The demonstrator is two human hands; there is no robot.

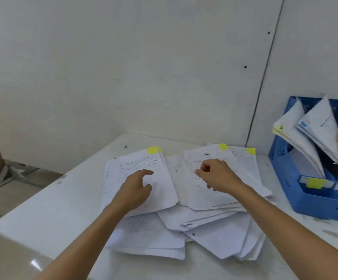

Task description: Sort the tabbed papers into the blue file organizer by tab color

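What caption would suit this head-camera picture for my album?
Sorting: left hand and right hand over yellow-tabbed papers on a white table, blue file organizer at right.

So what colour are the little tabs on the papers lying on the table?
Yellow. The tabs show best in the head view, the only one here.

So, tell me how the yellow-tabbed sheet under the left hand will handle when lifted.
Probably floppy: the sheet is thin and its near edge curls up. Likely light, and apt to slide, since it lies loose on the heap of papers.

Soft even light, perhaps slightly blurred
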